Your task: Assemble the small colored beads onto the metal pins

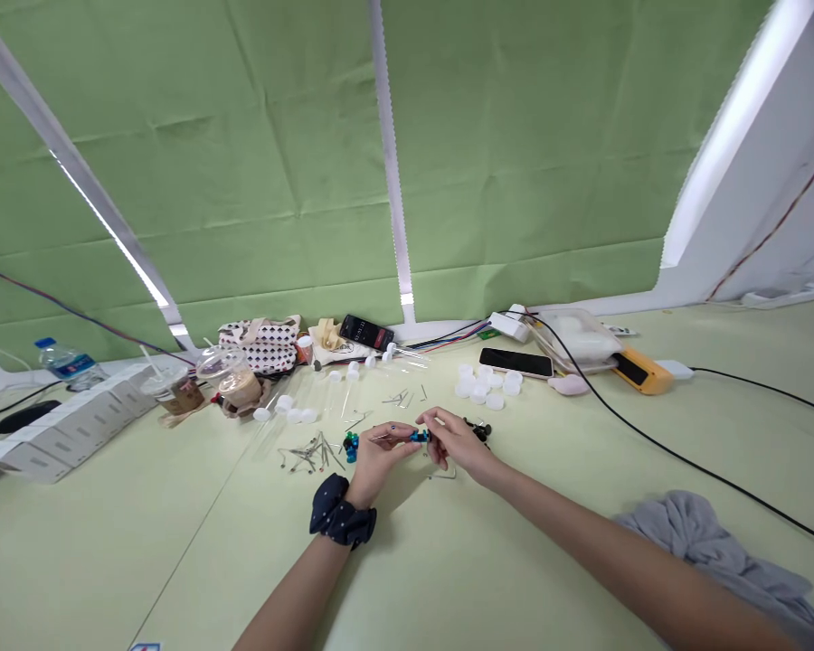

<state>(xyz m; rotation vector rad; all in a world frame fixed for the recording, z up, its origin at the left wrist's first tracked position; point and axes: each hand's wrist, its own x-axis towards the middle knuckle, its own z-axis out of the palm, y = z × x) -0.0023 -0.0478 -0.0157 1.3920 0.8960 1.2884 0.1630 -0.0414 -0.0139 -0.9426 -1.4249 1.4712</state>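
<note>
Between the fingertips of both hands is a small blue piece (419,436) with a dark end; its exact kind is too small to make out. My left hand (380,459) pinches its left side, with a thin metal rod running along the fingers. My right hand (456,441) closes its fingertips round the dark right end. Left of my left hand lie blue and green small parts (351,446) and a heap of thin metal rods (312,454). Black small parts (481,431) lie just beyond my right hand, partly hidden by it.
White round caps (478,391) lie near a phone (515,362); clear tubes (278,425) lie left. Drinks cups (176,391), white boxes (68,425) and a bottle (68,362) stand at left. A black cable (624,420) crosses the right side near a grey cloth (712,542).
</note>
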